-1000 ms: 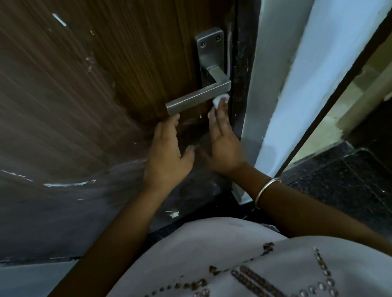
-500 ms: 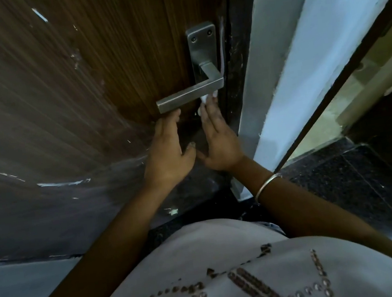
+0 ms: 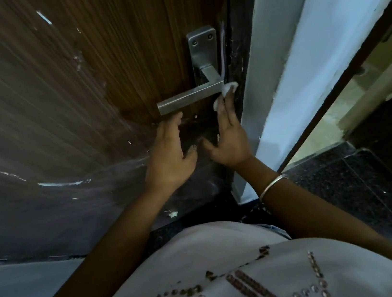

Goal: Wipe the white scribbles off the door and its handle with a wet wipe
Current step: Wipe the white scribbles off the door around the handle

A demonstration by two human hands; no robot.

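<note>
The wet wipe (image 3: 228,88) is bunched under the tips of the right hand (image 3: 229,141), whose fingers (image 3: 228,108) are straight and close together, thumb spread out to the side. They press the wipe onto the right end of the handle (image 3: 190,98), at the corner where the lever turns back to its plate (image 3: 202,46). A bit of the wipe shows beside the forefinger too. The left hand (image 3: 169,159) lies flat on the door (image 3: 125,45), fingers straight and holding nothing, its tips just below the lever's free end. The two thumbs are near each other but apart. I count one wipe, one handle, two screws in the plate, one bangle (image 3: 272,185) on the right wrist, and four white scribbles (image 3: 64,184) out on the left part of the door: a short dash high up, a smudge below it, a thin line and a long streak lower down. To the right the wipe is just beside the dark door edge (image 3: 236,29), with the pale wall (image 3: 303,57) beyond, so room is tight there. Leftward, the lever is bare along its length.
</note>
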